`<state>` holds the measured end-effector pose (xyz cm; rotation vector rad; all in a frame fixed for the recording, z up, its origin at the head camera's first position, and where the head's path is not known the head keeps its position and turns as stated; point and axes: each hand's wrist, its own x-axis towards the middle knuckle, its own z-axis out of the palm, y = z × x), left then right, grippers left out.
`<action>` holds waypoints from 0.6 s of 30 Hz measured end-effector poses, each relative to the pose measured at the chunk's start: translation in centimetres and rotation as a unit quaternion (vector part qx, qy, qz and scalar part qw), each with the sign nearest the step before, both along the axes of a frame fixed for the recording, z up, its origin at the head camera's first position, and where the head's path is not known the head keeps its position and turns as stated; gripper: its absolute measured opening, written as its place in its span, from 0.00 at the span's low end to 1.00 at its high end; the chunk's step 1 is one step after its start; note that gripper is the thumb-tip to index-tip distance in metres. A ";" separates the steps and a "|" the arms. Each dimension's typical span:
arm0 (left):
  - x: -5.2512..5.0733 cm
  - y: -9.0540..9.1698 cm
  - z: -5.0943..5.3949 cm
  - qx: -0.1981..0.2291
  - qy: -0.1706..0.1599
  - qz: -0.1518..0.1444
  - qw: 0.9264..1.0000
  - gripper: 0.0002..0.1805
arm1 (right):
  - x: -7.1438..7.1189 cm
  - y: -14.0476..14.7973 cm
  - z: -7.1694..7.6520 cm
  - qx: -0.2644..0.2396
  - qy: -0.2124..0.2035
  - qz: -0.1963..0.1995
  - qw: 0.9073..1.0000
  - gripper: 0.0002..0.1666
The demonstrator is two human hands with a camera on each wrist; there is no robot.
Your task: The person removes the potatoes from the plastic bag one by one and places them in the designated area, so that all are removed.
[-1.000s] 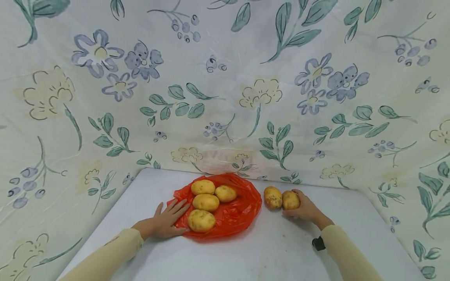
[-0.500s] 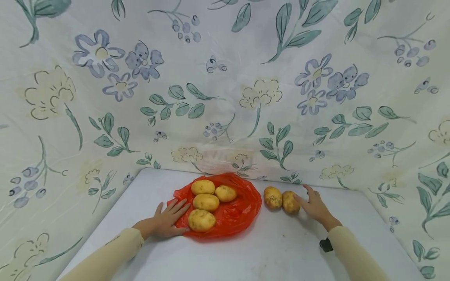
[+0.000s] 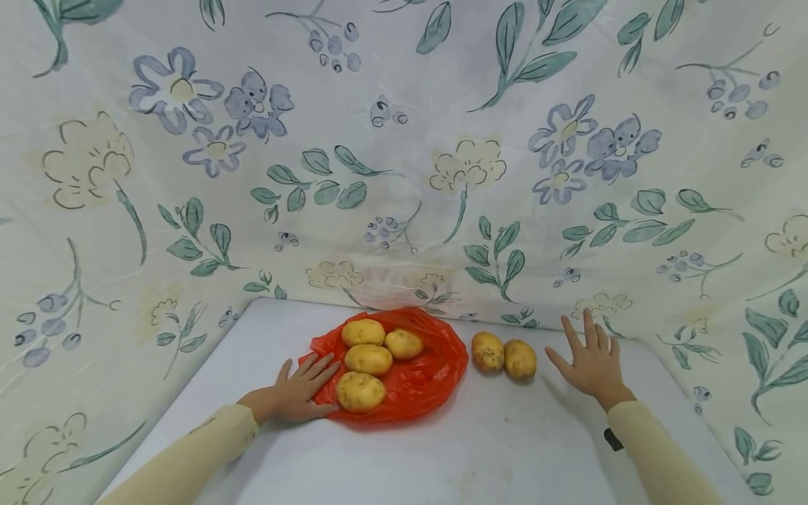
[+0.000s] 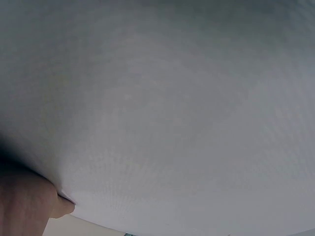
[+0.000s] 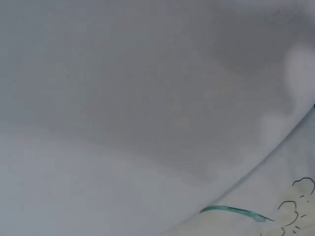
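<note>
My left hand (image 3: 297, 394) lies spread with its fingers over the left edge of a red plastic bag (image 3: 423, 382) in the head view. Several yellow potatoes (image 3: 369, 360) rest on the bag in a group near its left side. Two more potatoes (image 3: 488, 352) sit side by side on the table, just right of the bag. To the right of that pair, my right hand (image 3: 593, 365) is raised with spread fingers and holds nothing. Part of the left hand (image 4: 29, 204) shows at the lower left of the left wrist view. The right wrist view shows no hand, only its shadow.
The white table (image 3: 391, 466) has a few faint marks near its front. A floral-patterned cloth (image 3: 404, 210) stands as a wall behind it and along both sides. A black wrist device (image 3: 613, 440) shows below the right sleeve.
My right hand has let go of the rightmost potato and moved away to the right, its fingers spreading. That potato stays beside the other. My left hand keeps its place on the bag.
</note>
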<state>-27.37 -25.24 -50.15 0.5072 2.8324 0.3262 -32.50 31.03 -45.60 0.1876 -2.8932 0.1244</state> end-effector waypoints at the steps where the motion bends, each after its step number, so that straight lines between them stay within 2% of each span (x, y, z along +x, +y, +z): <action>1: -0.1 0.0 -0.1 0.000 0.001 0.000 1.000 0.54 | 0.0 0.1 0.0 0.004 0.002 0.000 1.000 0.52; 10: -0.3 0.2 -0.2 0.000 0.001 0.000 1.000 0.53 | -0.3 0.2 0.4 0.019 -0.001 0.003 1.000 0.53; 18: -0.3 0.1 -0.2 -0.006 0.003 -0.003 1.000 0.53 | -0.3 -0.9 0.7 0.040 0.008 0.027 0.999 0.51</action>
